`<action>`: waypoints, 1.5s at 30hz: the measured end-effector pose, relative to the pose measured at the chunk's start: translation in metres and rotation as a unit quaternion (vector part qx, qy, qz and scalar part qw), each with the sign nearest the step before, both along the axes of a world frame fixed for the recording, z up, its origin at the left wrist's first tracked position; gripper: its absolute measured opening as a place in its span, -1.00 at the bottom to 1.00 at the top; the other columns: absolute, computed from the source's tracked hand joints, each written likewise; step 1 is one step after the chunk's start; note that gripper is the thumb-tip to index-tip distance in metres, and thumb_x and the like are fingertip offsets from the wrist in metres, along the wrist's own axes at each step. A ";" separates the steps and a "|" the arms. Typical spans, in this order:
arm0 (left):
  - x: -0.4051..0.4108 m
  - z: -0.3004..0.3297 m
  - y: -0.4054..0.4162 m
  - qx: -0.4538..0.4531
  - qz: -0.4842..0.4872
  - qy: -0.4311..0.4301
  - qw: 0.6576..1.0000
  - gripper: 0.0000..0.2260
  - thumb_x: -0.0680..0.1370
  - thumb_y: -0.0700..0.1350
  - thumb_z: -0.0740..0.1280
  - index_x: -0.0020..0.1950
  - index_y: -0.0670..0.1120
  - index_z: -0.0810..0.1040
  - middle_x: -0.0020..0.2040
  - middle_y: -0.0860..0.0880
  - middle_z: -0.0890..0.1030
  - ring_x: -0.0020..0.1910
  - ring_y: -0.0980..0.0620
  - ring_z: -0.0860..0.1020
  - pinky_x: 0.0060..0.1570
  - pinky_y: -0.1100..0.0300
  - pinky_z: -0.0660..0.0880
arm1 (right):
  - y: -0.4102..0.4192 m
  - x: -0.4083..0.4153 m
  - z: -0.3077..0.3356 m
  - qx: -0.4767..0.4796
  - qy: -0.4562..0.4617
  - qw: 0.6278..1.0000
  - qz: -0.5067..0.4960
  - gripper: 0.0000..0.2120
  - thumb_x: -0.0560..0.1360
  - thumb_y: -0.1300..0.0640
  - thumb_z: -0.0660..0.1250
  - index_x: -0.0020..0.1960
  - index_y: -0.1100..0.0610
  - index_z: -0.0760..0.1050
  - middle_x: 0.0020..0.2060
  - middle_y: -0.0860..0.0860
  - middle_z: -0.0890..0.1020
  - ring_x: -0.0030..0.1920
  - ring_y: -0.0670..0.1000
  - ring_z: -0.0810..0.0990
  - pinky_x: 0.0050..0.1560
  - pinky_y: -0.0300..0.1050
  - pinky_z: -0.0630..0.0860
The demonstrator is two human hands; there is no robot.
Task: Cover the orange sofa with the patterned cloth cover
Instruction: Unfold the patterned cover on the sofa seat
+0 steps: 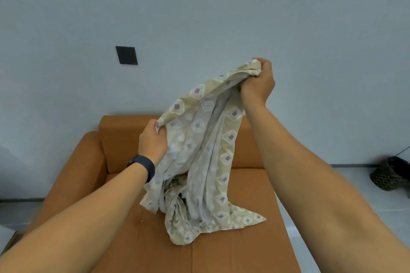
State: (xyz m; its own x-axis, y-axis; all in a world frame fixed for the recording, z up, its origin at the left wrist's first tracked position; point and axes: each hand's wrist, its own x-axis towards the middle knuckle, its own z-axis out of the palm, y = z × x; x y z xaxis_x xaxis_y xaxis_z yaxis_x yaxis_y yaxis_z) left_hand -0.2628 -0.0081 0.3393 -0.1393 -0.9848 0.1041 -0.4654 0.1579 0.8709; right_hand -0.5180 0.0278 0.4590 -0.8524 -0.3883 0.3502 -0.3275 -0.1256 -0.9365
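Observation:
The orange sofa [244,250] fills the lower middle of the head view, its backrest against the wall and one armrest on the left. The patterned cloth cover [199,162], beige with diamond motifs, hangs bunched above the seat, and its lower end lies crumpled on the cushion. My right hand [258,83] grips one part of the cloth high up. Lower and to the left, my left hand [153,142] grips another edge; a dark band sits on that wrist.
A pale wall rises behind the sofa with a dark square wall plate [126,55] on it. A dark patterned object [390,175] lies on the light floor at the right. Grey floor shows at both sides of the sofa.

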 end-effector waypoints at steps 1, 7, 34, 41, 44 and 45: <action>-0.002 0.006 -0.003 -0.011 0.001 0.018 1.000 -0.78 0.70 -0.04 0.14 -0.09 -0.11 0.40 -0.24 -0.10 0.48 -0.35 -0.08 0.42 -0.37 0.09 0.31 | 0.000 -0.001 0.007 -0.017 0.017 1.000 0.002 -0.67 0.51 0.27 0.12 0.11 -0.03 0.52 -0.03 -0.09 0.63 -0.06 -0.09 0.60 -0.06 -0.22 0.55; 0.012 -0.034 0.000 0.033 -0.035 -0.058 0.997 -0.79 0.68 -0.05 0.20 -0.14 -0.05 0.38 -0.21 -0.04 0.48 -0.29 -0.05 0.46 -0.35 0.10 0.34 | 0.030 -0.003 -0.095 0.341 0.124 0.917 0.163 -0.80 0.54 0.19 0.25 0.08 0.12 0.61 0.01 0.11 0.69 0.08 0.19 0.63 -0.04 -0.03 0.52; 0.012 -0.028 -0.014 0.056 0.039 -0.121 0.990 -0.83 0.66 -0.12 0.09 0.04 0.01 0.47 -0.08 -0.04 0.56 -0.16 -0.17 0.55 -0.07 -0.13 0.58 | 0.153 -0.022 -0.214 0.535 0.095 0.838 0.047 -0.80 0.63 0.20 0.07 0.08 -0.02 0.42 -0.11 0.02 0.56 -0.18 0.03 0.52 -0.30 -0.10 0.41; 0.000 -0.023 0.008 0.057 -0.056 -0.108 0.991 -0.91 0.60 -0.01 0.23 -0.03 0.01 0.49 -0.14 -0.05 0.59 -0.19 -0.16 0.58 -0.23 -0.09 0.54 | 0.110 0.013 -0.194 0.494 0.104 0.811 0.296 -0.80 0.62 -0.02 0.30 0.18 0.01 0.56 0.07 -0.05 0.63 0.05 -0.03 0.59 0.03 -0.11 0.56; -0.023 -0.011 0.026 0.052 -0.121 -0.143 0.981 -0.76 0.46 0.23 0.33 -0.05 0.10 0.46 -0.20 0.05 0.60 -0.23 -0.02 0.59 -0.32 0.10 0.48 | 0.099 0.050 -0.221 0.516 0.102 0.773 0.355 -0.49 0.51 -0.21 0.38 0.38 -0.02 0.43 0.18 -0.04 0.53 0.13 0.00 0.55 0.10 -0.05 0.52; -0.028 -0.009 0.030 0.048 -0.127 -0.149 0.980 -0.71 0.43 0.29 0.33 -0.09 0.09 0.48 -0.24 0.05 0.61 -0.28 -0.02 0.60 -0.35 0.09 0.49 | 0.096 0.055 -0.231 0.510 0.100 0.781 0.346 -0.46 0.49 -0.24 0.37 0.39 -0.05 0.39 0.19 -0.06 0.49 0.14 0.00 0.53 0.07 -0.04 0.51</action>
